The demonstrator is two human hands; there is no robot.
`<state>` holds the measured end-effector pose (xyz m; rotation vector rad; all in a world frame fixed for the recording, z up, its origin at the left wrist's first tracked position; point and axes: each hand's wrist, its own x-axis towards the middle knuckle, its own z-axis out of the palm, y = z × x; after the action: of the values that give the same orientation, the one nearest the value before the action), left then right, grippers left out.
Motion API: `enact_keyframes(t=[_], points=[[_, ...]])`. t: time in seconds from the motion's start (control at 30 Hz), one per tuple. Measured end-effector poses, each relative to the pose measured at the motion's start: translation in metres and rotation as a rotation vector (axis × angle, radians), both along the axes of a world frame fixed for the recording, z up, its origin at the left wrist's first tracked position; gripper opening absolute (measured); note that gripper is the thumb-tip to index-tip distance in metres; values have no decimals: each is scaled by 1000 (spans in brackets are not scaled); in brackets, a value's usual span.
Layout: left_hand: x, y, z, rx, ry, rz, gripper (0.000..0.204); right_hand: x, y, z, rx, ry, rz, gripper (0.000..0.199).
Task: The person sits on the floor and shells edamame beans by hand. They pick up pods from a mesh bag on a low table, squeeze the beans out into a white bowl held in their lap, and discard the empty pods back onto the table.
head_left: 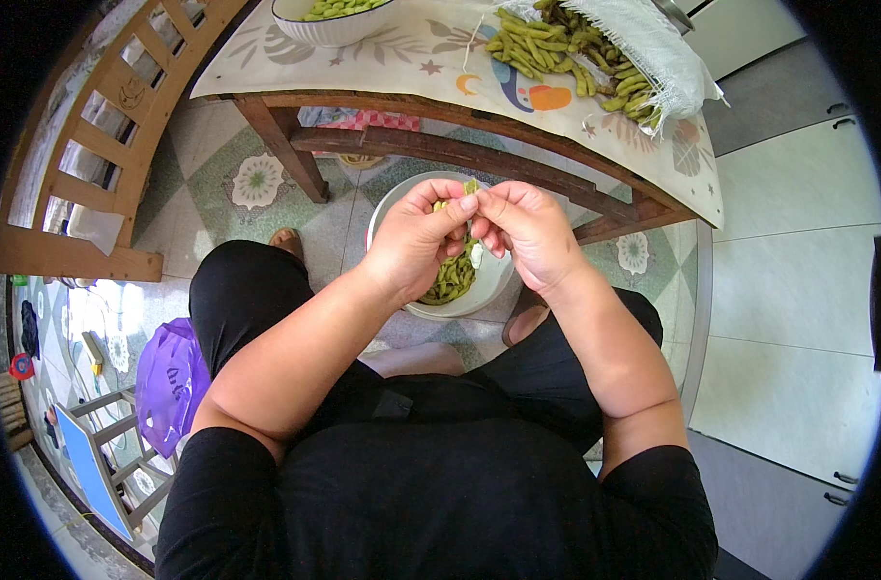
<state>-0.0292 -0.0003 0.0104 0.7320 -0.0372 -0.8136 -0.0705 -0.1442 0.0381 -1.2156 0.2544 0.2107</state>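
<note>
My left hand (416,237) and my right hand (532,232) meet over a white basin (494,287) on the floor between my legs. Both are closed, thumbs and fingertips pinching a green soybean pod (470,186) whose tip shows between them. Fingers hide the rest of it. Below, the basin holds green and yellowish pods (450,280), partly covered by my hands. A small whitish piece (476,255) appears just under my fingers; what it is, I cannot tell.
Ahead stands a wooden table (382,82) with a patterned cover. On it are a ribbed white bowl (329,29) of green beans and a heap of pods (542,43) beside a white woven sack (658,58). A purple bag (173,387) and wooden bench (73,256) lie left; pale cabinets (798,290) right.
</note>
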Motion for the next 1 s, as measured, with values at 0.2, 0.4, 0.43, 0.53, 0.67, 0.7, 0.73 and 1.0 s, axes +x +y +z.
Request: enact_keyframes(t=[0.2,0.4,0.43,0.53,0.67,0.7,0.73,1.0], points=[[-5,-4,1,-63,150,59,9,0,4,1,-85,-49,-45,16],[-6,-2,4,-43,215,28,9,0,9,-2,-253,-161,-67,15],[-6,-1,4,-35,230,18,9,0,10,-3,-303,-183,-73,15],[-6,0,-1,-34,306,-16,10,0,13,-4,-512,-272,-82,14],[-10,0,-2,-65,248,26,10,0,17,-2,-594,-337,-81,14],[-9,-1,-5,-69,240,30,10,0,18,0,-529,-321,-83,14],[-9,-1,-6,-72,231,34,10,1,16,-3,-511,-315,-84,14],[-8,0,-1,-82,283,8,9,4,12,-9,-334,-238,-82,14]])
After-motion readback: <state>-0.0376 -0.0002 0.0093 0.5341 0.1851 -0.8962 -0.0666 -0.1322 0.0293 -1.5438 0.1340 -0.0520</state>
